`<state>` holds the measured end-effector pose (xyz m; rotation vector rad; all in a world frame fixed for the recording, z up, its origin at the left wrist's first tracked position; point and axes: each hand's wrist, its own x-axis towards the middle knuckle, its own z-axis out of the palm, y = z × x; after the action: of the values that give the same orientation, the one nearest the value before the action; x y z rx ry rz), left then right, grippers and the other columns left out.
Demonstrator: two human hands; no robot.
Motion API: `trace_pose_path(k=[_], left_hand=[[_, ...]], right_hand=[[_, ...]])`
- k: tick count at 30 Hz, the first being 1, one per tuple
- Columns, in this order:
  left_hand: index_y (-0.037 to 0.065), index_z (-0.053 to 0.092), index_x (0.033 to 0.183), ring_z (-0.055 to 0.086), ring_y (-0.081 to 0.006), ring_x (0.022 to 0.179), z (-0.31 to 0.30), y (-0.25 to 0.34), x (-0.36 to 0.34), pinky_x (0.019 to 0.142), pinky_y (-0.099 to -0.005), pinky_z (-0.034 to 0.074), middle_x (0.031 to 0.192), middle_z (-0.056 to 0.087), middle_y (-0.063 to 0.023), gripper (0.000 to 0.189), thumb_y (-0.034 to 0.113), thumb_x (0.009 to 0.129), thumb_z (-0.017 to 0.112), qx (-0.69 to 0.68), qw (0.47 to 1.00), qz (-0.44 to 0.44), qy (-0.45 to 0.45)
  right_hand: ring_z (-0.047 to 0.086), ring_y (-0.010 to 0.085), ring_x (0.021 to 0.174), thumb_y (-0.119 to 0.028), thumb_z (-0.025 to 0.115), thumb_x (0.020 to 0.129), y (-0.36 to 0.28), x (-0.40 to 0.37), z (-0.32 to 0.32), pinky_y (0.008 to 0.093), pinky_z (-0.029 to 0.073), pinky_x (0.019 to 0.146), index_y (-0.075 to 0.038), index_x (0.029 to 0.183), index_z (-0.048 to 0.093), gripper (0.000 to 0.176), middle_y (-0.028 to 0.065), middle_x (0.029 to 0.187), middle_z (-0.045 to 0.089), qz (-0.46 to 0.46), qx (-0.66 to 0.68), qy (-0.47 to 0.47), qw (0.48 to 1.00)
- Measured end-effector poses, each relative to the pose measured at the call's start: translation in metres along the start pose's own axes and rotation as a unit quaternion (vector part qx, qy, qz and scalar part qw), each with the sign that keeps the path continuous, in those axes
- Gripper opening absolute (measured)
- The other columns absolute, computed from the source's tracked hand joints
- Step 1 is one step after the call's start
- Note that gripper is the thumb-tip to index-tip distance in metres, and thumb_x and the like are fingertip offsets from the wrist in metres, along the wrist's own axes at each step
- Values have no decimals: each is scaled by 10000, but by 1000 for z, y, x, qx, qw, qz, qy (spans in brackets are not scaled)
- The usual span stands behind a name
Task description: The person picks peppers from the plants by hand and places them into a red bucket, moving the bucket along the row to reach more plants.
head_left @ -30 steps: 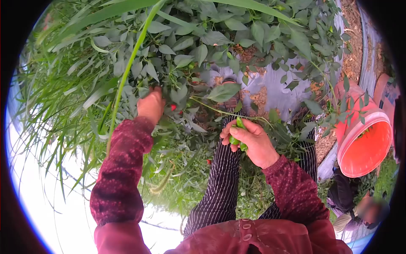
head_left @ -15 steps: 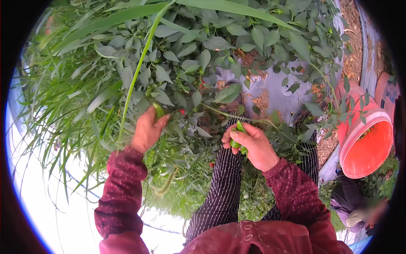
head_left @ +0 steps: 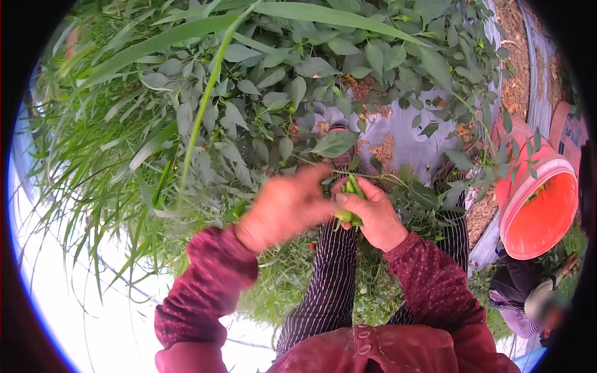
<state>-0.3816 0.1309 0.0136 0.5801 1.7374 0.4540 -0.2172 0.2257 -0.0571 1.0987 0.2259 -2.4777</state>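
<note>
Gripping green peppers point(head_left: 352, 186) mid-frame in my closed right hand point(head_left: 373, 214).
My left hand point(head_left: 283, 208) beside it is blurred, so I cannot tell its grip; a bump could knock peppers into the leaves point(head_left: 261, 99).

No text, label, brand, number or sign can be read on any surface in view. The orange bucket point(head_left: 547, 217) shows a plain wall with no marking. A second orange container point(head_left: 564, 121) at the right edge carries a bluish patch point(head_left: 576, 134) that may be print, but it is too small and blurred to read.
</note>
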Motion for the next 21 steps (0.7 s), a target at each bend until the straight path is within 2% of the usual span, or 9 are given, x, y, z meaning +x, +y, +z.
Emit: trace_pose_path(k=[1, 2, 4, 6, 10, 13, 15, 17, 21], left_hand=[[-15, 568, 1127, 608, -152, 679, -11, -23, 3, 622, -289, 509, 823, 622, -108, 371, 179, 825, 660, 27, 995, -16, 96], [-9, 591, 1074, 636, -210, 745, -27, -41, 8, 676, -325, 519, 906, 641, -140, 303, 149, 822, 645, 184, 969, -17, 165], [30, 608, 983, 624, -339, 828, -68, -83, 11, 775, -397, 513, 1020, 618, -164, 270, -6, 720, 556, 429, 892, 56, 129], [45, 588, 1001, 591, -328, 965, -89, -106, 5, 827, -391, 490, 1072, 594, -151, 328, -59, 700, 510, 432, 882, -71, 177], [52, 585, 1025, 598, -359, 916, -116, -130, -12, 786, -392, 499, 1037, 598, -173, 307, -25, 736, 512, 385, 887, -67, 246], [69, 585, 1088, 589, -340, 946, -122, -143, -18, 807, -374, 469, 1022, 607, -163, 310, 19, 788, 524, 357, 903, -110, 212], [84, 585, 1105, 591, -335, 946, -121, -147, -22, 798, -370, 471, 999, 614, -162, 345, 34, 765, 559, 343, 900, -198, 181], [78, 567, 1133, 604, -363, 893, -108, -144, -32, 764, -400, 498, 1012, 607, -185, 379, 93, 754, 577, 338, 906, -197, 160], [79, 499, 1218, 623, -334, 872, -86, -145, -37, 750, -405, 507, 1048, 607, -166, 461, 115, 764, 570, 454, 842, -242, 163]], right_hand=[[574, 73, 742, -175, 631, 858, -2, -2, 2, 213, 460, 571, -79, 1053, 556, 230, -31, 851, 579, 0, 2, 1, 1000], [588, 91, 745, -175, 611, 867, -4, -2, 5, 219, 454, 539, -79, 1044, 552, 209, -16, 835, 576, -4, -18, 8, 1000], [602, 110, 749, -175, 590, 876, -4, -1, 6, 225, 448, 507, -79, 1035, 549, 190, -1, 819, 573, -8, -40, 13, 999], [549, 60, 671, -159, 613, 864, -2, -1, 5, 201, 423, 515, -84, 1003, 570, 164, -36, 815, 566, -1, -21, 36, 999], [547, 62, 673, -158, 606, 868, -2, 0, 7, 211, 425, 515, -65, 1004, 567, 170, -25, 815, 569, 7, -30, 47, 998], [548, 66, 676, -158, 604, 869, -1, 1, 7, 214, 427, 515, -64, 1008, 566, 172, -18, 818, 571, 12, -37, 57, 998], [596, 103, 737, -169, 593, 870, 2, 2, 3, 220, 435, 515, -87, 1024, 567, 177, -2, 826, 582, 6, -44, 48, 998], [597, 104, 736, -165, 595, 868, 4, 3, 4, 219, 432, 515, -85, 1028, 566, 181, 2, 833, 585, 12, -44, 62, 997], [561, 69, 714, -175, 598, 873, -1, 2, 6, 205, 434, 530, -75, 1033, 565, 191, -10, 844, 582, 28, -46, 61, 997]])
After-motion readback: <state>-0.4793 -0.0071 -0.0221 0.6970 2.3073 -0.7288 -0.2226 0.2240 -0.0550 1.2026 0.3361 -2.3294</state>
